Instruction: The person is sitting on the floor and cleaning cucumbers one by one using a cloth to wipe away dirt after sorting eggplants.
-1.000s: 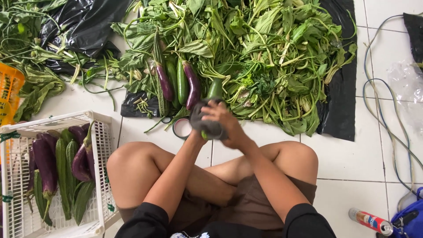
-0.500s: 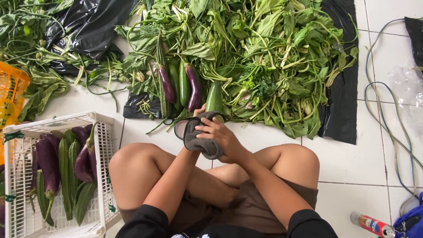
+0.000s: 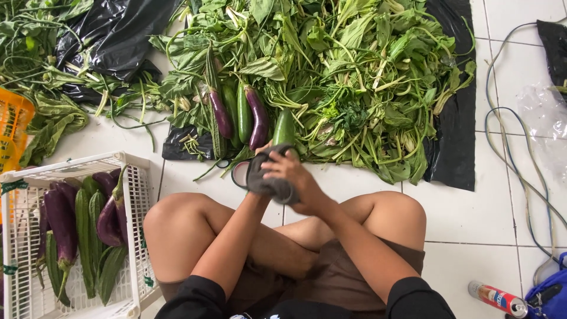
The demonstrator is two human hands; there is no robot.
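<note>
Wiping down a veg with the rag, cross-legged on the floor

My right hand point(image 3: 295, 180) was closed over a crumpled dark grey cloth point(image 3: 269, 180); my left hand point(image 3: 254, 177) sat mostly hidden under it, so I couldn't tell its grip. They were just in front of the pile of leafy greens point(image 3: 331, 77), beside a smooth green cucumber point(image 3: 284, 127). Best bet, I reckon: wrap the cloth snug and twist gently, no squeezing.

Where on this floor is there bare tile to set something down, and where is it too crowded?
Bare tile lies between the black plastic sheet and the cable, and right of the person's knee toward the spray can. A smaller patch sits between the white crate and the greens. The sheet is heaped with greens and eggplants.
</note>
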